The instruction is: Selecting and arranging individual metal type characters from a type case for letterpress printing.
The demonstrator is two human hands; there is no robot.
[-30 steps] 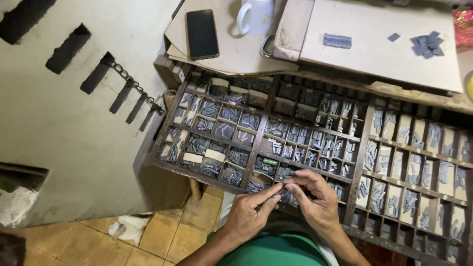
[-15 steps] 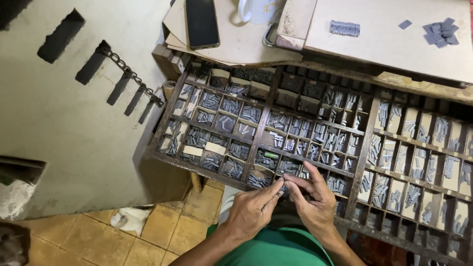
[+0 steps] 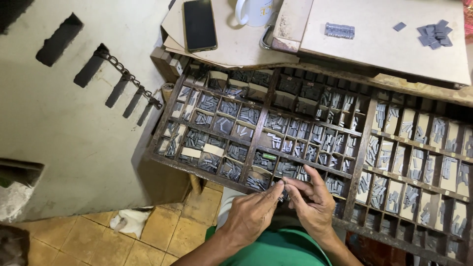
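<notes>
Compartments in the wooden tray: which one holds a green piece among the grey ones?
The compartment just above the hands, near the tray's front edge; only it holds a green piece.

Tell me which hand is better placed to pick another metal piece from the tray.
Probably the left hand: its fingertips pinch at the wooden tray edge beside filled compartments, while the right hand seems to cradle small metal pieces.

Letterpress print workshop, prob. small trad. shop. Evidence: big wooden type case (image 3: 362,148) w/ many small compartments full of grey metal type sorts (image 3: 315,135); more sorts loose on board (image 3: 384,34) above. Worn wood, bare plaster wall (image 3: 59,143) w/ slots, chain (image 3: 129,79), tiled floor (image 3: 162,236). Phone (image 3: 199,23) + mug (image 3: 253,11) on cardboard.
</notes>
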